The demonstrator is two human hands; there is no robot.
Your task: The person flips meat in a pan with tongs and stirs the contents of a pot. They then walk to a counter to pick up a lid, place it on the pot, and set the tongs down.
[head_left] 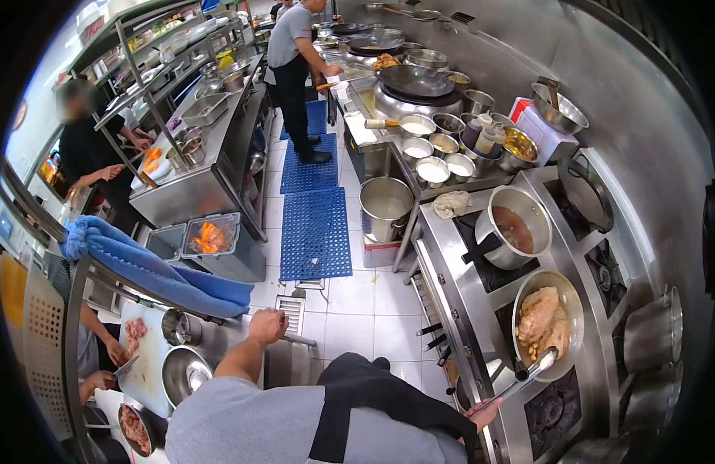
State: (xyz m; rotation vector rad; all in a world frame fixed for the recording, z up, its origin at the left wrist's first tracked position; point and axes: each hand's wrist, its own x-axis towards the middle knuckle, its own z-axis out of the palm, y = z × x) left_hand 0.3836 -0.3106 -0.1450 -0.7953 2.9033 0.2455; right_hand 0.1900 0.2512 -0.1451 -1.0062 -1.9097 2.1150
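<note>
My right hand (483, 414) is closed around the handle of a long metal spoon (539, 365). The spoon's head rests inside a pan (575, 309) on the stove, beside large pieces of pale, seasoned meat that look like chicken (541, 315). Small yellowish pieces lie near the spoon. My left hand (267, 326) is held out to the left in a fist near the steel counter's end, with nothing visible in it. Behind the pan stands a deep pot (537, 203) of reddish-brown liquid, its dark handle pointing left.
Unlit burners (554, 406) flank the pans. A cloth (452, 204) lies near bowls of white powders (432, 170). Blue mats (316, 232) cover the aisle, where a co-worker (291, 69) stands by woks. At lower left, another person's hands hold a knife (125, 366) over a board of meat.
</note>
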